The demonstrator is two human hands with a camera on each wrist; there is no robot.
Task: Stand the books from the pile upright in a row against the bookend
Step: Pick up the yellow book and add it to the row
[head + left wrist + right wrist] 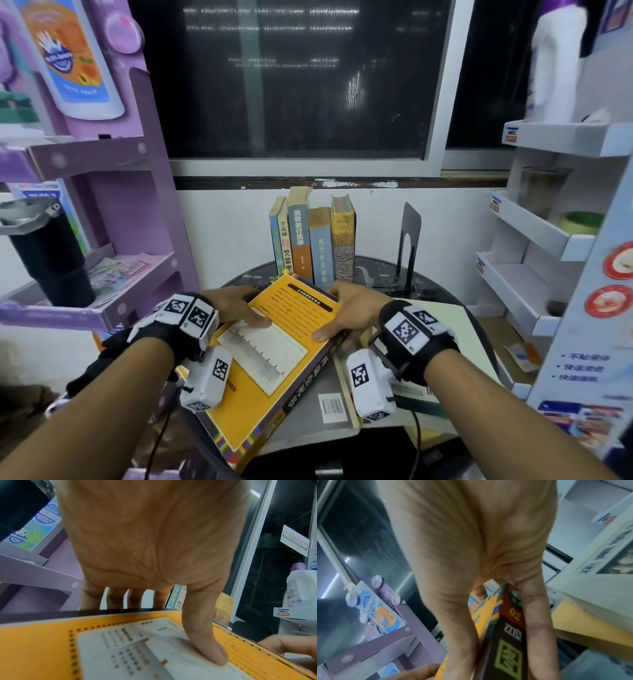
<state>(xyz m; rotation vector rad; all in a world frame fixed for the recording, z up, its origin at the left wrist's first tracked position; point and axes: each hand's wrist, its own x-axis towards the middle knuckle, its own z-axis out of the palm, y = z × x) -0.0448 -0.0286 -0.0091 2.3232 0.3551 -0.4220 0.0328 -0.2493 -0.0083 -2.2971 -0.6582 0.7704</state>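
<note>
A thick orange book point(274, 346) with a dark spine lies tilted above the pile, held by both hands. My left hand point(239, 306) grips its left edge, thumb point(205, 642) on the cover point(51, 642) and fingers under it. My right hand point(346, 315) grips the spine side point(506, 649), thumb on top and fingers point(537, 626) along the spine. Several books point(313, 240) stand upright in a row at the back of the round table point(428, 291). The black metal bookend point(409, 240) stands to their right, a gap apart.
Flat books point(435, 329) remain piled under and right of the held one, with a grey one point(322, 397) showing a barcode. A purple shelf unit point(113, 274) with a black tumbler point(51, 253) stands left; a white shelf unit point(534, 240) stands right. A dark window sits behind.
</note>
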